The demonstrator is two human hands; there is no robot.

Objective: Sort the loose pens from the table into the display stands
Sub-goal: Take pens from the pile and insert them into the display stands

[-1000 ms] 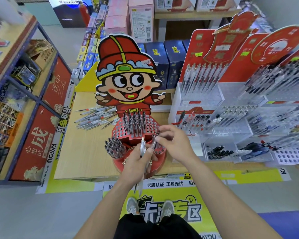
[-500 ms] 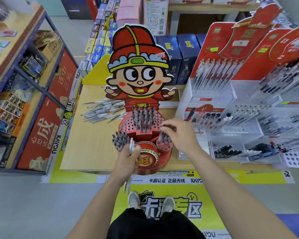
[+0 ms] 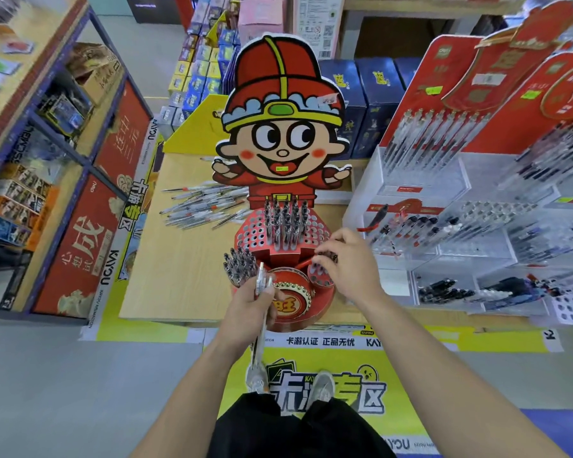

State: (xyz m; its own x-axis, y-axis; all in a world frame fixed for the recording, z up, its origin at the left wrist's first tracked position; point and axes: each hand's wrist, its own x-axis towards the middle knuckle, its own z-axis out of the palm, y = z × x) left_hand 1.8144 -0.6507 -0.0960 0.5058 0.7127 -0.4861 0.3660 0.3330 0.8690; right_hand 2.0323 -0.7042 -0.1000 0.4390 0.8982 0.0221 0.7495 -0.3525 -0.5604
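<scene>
A red cartoon-figure display stand [image 3: 280, 239] with rows of holes stands on the wooden table [image 3: 186, 272]. Pens fill its back block and its left round holder [image 3: 240, 266]. My left hand [image 3: 250, 307] grips a small bundle of clear pens [image 3: 261, 292] in front of the stand. My right hand [image 3: 348, 262] sits over the right round holder [image 3: 321, 276], fingertips pinched on a pen there. A pile of loose pens [image 3: 205, 208] lies on the table behind and left of the stand.
Clear acrylic pen racks [image 3: 477, 226] with red header cards fill the right side. Blue shelving [image 3: 47, 160] with boxes stands at the left. Blue boxes [image 3: 371, 104] stand behind the figure. The floor runs below the table's front edge.
My right hand went from my left hand's bundle to the right round holder and stays over it. My left hand with the pens lowered slightly toward the left.
</scene>
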